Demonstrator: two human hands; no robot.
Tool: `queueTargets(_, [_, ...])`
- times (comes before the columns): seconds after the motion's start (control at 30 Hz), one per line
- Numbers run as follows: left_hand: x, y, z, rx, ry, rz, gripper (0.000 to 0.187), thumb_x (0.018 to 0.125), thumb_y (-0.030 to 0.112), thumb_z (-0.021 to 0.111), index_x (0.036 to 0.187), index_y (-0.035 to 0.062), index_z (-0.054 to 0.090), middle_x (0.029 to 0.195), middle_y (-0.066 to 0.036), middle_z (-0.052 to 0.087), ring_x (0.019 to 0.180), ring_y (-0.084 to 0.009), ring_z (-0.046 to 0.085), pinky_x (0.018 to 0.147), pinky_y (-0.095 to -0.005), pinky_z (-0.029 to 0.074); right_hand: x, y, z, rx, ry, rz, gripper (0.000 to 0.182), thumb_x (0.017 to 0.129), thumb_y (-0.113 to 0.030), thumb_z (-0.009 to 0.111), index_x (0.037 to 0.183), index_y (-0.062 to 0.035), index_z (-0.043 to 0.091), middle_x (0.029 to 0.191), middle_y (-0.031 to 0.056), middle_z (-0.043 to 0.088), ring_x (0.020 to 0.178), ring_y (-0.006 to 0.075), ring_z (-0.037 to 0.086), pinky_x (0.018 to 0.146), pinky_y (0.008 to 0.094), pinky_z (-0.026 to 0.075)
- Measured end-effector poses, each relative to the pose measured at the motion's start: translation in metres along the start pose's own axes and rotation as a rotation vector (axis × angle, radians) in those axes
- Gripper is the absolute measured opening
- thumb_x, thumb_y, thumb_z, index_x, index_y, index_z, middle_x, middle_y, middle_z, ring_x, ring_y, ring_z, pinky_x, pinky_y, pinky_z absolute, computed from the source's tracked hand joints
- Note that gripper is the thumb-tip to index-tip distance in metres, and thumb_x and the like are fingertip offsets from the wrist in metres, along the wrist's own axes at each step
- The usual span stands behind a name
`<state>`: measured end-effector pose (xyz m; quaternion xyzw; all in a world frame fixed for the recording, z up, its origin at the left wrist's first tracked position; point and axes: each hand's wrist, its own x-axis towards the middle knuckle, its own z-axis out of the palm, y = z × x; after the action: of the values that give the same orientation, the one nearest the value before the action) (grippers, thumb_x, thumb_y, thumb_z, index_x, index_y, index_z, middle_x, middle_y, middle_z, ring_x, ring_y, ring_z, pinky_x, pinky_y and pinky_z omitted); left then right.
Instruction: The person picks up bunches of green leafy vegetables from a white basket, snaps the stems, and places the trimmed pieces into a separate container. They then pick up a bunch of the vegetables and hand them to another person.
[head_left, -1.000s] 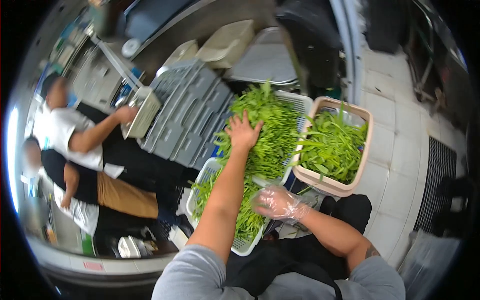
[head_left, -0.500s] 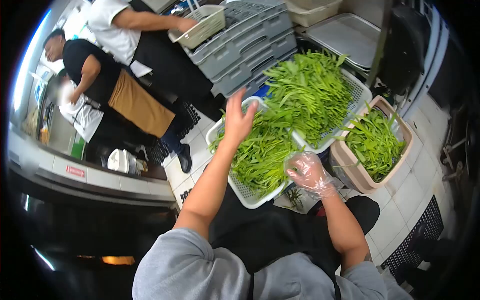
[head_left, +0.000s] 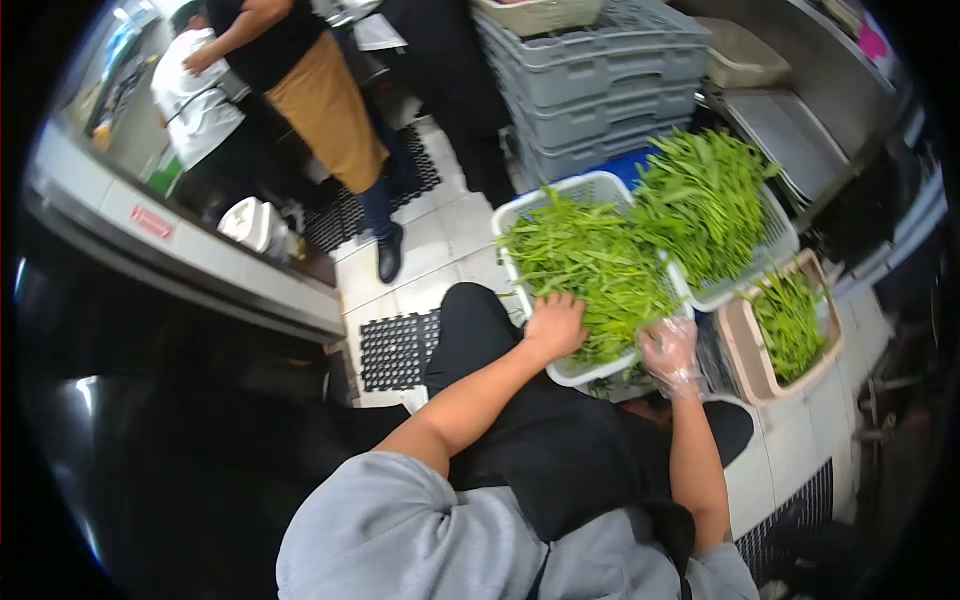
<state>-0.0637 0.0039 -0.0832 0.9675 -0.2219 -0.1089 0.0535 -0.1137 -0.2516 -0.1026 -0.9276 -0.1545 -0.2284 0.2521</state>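
Leafy greens (head_left: 590, 270) fill a white basket (head_left: 510, 222) in front of me. My bare left hand (head_left: 557, 325) rests at the near left edge of these greens, fingers lying over them; whether it grips any stems cannot be seen. My right hand (head_left: 670, 350), in a clear plastic glove, is at the basket's near right corner with its fingers curled; what they hold, if anything, is hidden. More greens (head_left: 705, 200) lie in a second white basket (head_left: 785, 232) behind to the right. A beige tub (head_left: 742, 352) with further greens (head_left: 790, 325) stands at the right.
Stacked grey crates (head_left: 600, 80) stand behind the baskets. A metal tray (head_left: 785, 135) lies at the back right. Several people stand at the upper left, one in a brown apron (head_left: 330, 110). Black perforated mats (head_left: 398, 350) lie on the tiled floor.
My left hand has come down from above the basket onto the greens. My right hand has shifted to the basket's near right corner. The view has turned, moving the baskets rightward.
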Motion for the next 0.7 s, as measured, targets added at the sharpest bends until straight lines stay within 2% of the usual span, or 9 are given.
queueTargets(0.03, [0.001,-0.001,0.003,0.009,0.003,0.004,0.058,0.091,0.042,0.066,0.136,0.0064,0.057,0.134,-0.017,0.059,0.128,-0.0354,0.052,0.107,-0.0508,0.041,-0.001,-0.001,-0.002,-0.026,-0.006,0.015,0.015,0.077,-0.024,0.072,0.072,-0.0100,0.071,0.073,0.0108,0.066,0.077,0.0343,0.063,0.075,0.0498,0.044])
queueTargets(0.07, [0.003,-0.001,0.006,0.017,0.004,0.009,0.058,0.092,0.042,0.065,0.136,0.0064,0.057,0.133,-0.017,0.059,0.128,-0.0354,0.053,0.106,-0.0508,0.041,-0.005,0.004,0.002,-0.047,-0.049,0.052,0.012,0.077,-0.022,0.072,0.075,-0.0108,0.071,0.075,0.0095,0.067,0.079,0.0330,0.063,0.079,0.0481,0.043])
queueTargets(0.13, [0.002,0.000,0.001,0.016,-0.030,0.006,0.058,0.092,0.043,0.064,0.136,0.0065,0.057,0.132,-0.016,0.060,0.127,-0.0352,0.053,0.106,-0.0507,0.041,-0.001,-0.001,0.002,-0.048,-0.001,0.046,0.018,0.076,-0.024,0.071,0.068,-0.0086,0.069,0.069,0.0114,0.064,0.076,0.0351,0.062,0.074,0.0490,0.044])
queueTargets(0.27, [0.001,-0.004,0.006,0.036,-0.012,0.042,0.059,0.093,0.044,0.063,0.138,0.0066,0.056,0.131,-0.015,0.061,0.126,-0.0351,0.054,0.105,-0.0504,0.042,0.003,-0.010,-0.006,-0.123,-0.080,0.098,0.018,0.075,-0.025,0.070,0.068,-0.0086,0.070,0.070,0.0114,0.065,0.076,0.0350,0.063,0.075,0.0490,0.044])
queueTargets(0.43, [0.005,0.002,-0.007,-0.056,-0.078,-0.061,0.061,0.090,0.046,0.067,0.135,0.0054,0.059,0.141,-0.018,0.053,0.135,-0.0378,0.046,0.109,-0.0551,0.038,0.003,-0.011,-0.004,-0.114,-0.052,0.079,0.014,0.073,-0.022,0.069,0.073,-0.0098,0.074,0.071,0.0115,0.067,0.076,0.0344,0.063,0.078,0.0473,0.046])
queueTargets(0.53, [0.021,0.017,0.005,-0.133,0.257,0.017,0.058,0.089,0.041,0.069,0.134,0.0052,0.061,0.141,-0.019,0.053,0.137,-0.0377,0.044,0.109,-0.0563,0.037,0.003,-0.012,-0.005,-0.072,-0.045,0.064,0.013,0.072,-0.022,0.068,0.075,-0.0103,0.073,0.071,0.0111,0.065,0.075,0.0349,0.063,0.076,0.0492,0.046])
queueTargets(0.57, [0.026,0.029,0.001,-0.191,0.343,0.089,0.050,0.090,0.033,0.069,0.130,0.0048,0.062,0.137,-0.020,0.056,0.133,-0.0370,0.048,0.108,-0.0556,0.040,0.002,-0.014,-0.002,-0.088,-0.026,0.071,0.014,0.070,-0.022,0.068,0.074,-0.0093,0.072,0.071,0.0114,0.066,0.077,0.0351,0.063,0.076,0.0496,0.046])
queueTargets(0.63, [0.049,0.048,0.000,-0.336,0.266,0.197,0.042,0.092,0.029,0.065,0.127,0.0049,0.064,0.131,-0.019,0.061,0.127,-0.0358,0.054,0.104,-0.0533,0.043,0.000,-0.009,-0.003,-0.164,-0.066,0.047,0.014,0.069,-0.022,0.068,0.074,-0.0090,0.071,0.072,0.0117,0.066,0.078,0.0349,0.063,0.077,0.0494,0.046])
queueTargets(0.7, [0.073,0.063,0.005,-0.280,0.176,0.193,0.043,0.092,0.028,0.063,0.130,0.0061,0.063,0.131,-0.018,0.062,0.125,-0.0355,0.056,0.102,-0.0533,0.044,-0.005,0.003,0.009,-0.205,-0.107,0.032,0.019,0.069,-0.027,0.068,0.075,-0.0092,0.073,0.075,0.0123,0.068,0.077,0.0355,0.064,0.078,0.0500,0.047])
